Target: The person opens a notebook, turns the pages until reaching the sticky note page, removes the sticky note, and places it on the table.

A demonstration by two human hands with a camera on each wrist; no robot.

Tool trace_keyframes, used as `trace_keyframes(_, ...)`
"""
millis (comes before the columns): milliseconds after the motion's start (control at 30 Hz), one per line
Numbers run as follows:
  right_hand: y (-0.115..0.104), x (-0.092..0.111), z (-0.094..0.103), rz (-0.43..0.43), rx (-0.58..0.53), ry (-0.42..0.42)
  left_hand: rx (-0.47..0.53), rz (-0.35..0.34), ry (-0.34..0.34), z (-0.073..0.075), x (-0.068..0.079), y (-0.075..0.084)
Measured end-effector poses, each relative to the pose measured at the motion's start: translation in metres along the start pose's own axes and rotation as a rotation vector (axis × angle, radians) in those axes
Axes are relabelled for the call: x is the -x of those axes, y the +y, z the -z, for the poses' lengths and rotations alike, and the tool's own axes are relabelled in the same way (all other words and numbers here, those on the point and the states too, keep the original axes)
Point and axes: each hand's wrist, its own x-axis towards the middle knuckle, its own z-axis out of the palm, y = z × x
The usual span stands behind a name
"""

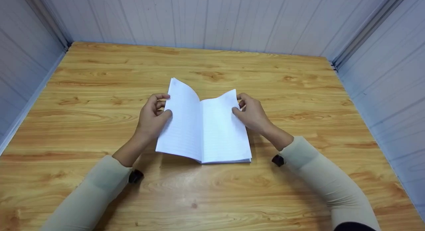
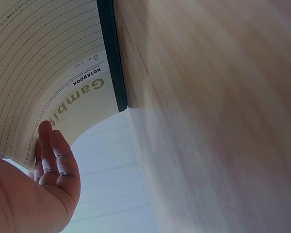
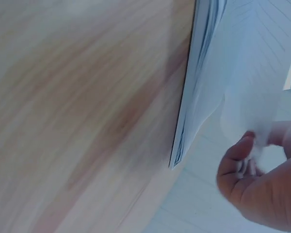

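Observation:
An open notebook (image 1: 219, 134) with white lined pages lies in the middle of the wooden table. My left hand (image 1: 152, 116) grips its left side, thumb on the page and fingers behind, and that side is raised off the table. In the left wrist view the cream cover (image 2: 53, 63) shows, printed "Gambit NOTEBOOK", with a dark green spine strip (image 2: 111, 53). My right hand (image 1: 250, 113) pinches the outer edge of a right-hand page, whose upper corner lifts. The right wrist view shows this page (image 3: 252, 87) raised above the stack of pages below.
The wooden table (image 1: 212, 197) extends around the notebook on all sides. Pale panelled walls (image 1: 206, 18) stand behind it and at left and right. Small black devices (image 1: 136, 176) sit under both wrists.

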Motion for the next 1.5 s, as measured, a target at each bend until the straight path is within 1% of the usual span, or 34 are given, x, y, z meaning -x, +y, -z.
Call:
trace_keyframes(133, -0.004, 0.003, -0.003, 0.117, -0.058, -0.009, 0.002, 0.001, 0.008, 0.000, 0.000, 0.000)
trace_keyframes(300, -0.009, 0.006, -0.008, 0.213, -0.097, -0.039, 0.003, 0.002, 0.007, 0.000, -0.001, 0.000)
trace_keyframes(433, -0.012, 0.009, -0.010, 0.252, -0.108, -0.071, 0.001, 0.009, 0.007, 0.000, -0.001, 0.000)
trace_keyframes(600, -0.015, 0.011, -0.013, 0.275, -0.106, -0.143, -0.005, 0.007, 0.000, 0.000, 0.000, 0.001)
trace_keyframes(667, -0.015, 0.013, -0.015, 0.295, -0.082, -0.178, -0.010, 0.009, -0.004, 0.000, 0.000, 0.001)
trace_keyframes(833, -0.016, 0.016, -0.021, 0.364, 0.021, -0.259, -0.010, 0.017, 0.000, 0.000, 0.000, 0.001)
trace_keyframes(1067, -0.021, 0.022, -0.030, 0.406, 0.212, -0.297, 0.000, 0.013, 0.000, -0.001, -0.001, 0.000)
trace_keyframes(1233, -0.026, 0.025, -0.035, 0.452, 0.252, -0.320, -0.016, 0.018, 0.001, -0.001, -0.001, -0.001)
trace_keyframes(1400, -0.032, 0.026, -0.038, 0.483, 0.255, -0.345, -0.037, 0.013, -0.004, -0.001, -0.001, -0.001)
trace_keyframes(1500, -0.034, 0.026, -0.040, 0.497, 0.256, -0.363, -0.042, 0.022, -0.008, -0.001, 0.000, 0.000)
